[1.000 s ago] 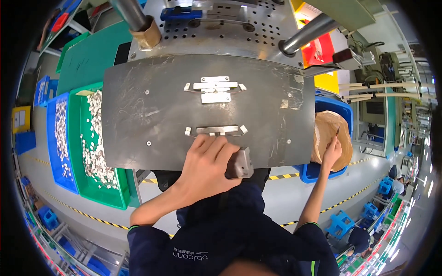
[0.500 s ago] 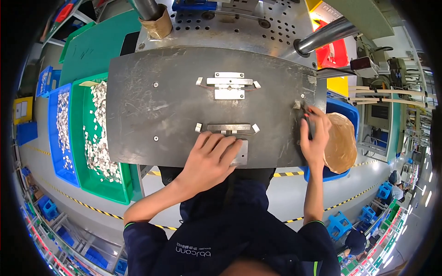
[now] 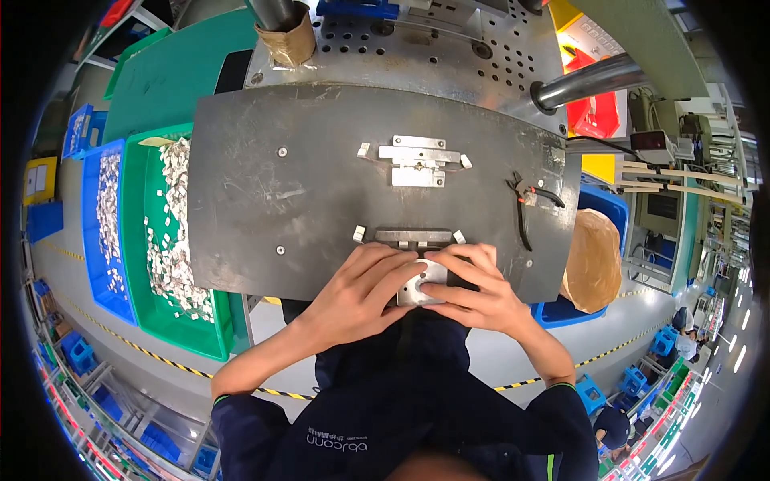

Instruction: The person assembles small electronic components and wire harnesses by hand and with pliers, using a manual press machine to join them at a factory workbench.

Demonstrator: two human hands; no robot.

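Both my hands are at the nearer metal fixture (image 3: 419, 287) by the steel plate's front edge. My left hand (image 3: 361, 284) curls its fingers over the fixture's left side, and my right hand (image 3: 479, 290) grips the other side, fingertips on its silver face. Between the hands and the fixture's dark bar (image 3: 413, 236), fingertips hide whatever they may pinch. A small white connector (image 3: 358, 233) sits off the bar's left end, another white connector (image 3: 459, 237) off its right end. Black-handled nippers (image 3: 525, 202) with red parts lie on the plate at the right, handles spread, untouched.
A second silver fixture (image 3: 419, 163) stands farther back on the steel plate (image 3: 241, 200), with white connectors at both ends. At left are a green bin (image 3: 222, 341) and a blue bin (image 3: 128, 309) of small white parts. A paper-lined blue tub (image 3: 561, 314) stands right.
My right hand has let go of the nippers, leaving them on the plate, and moved left to the nearer fixture beside my left hand. The view has shifted slightly.
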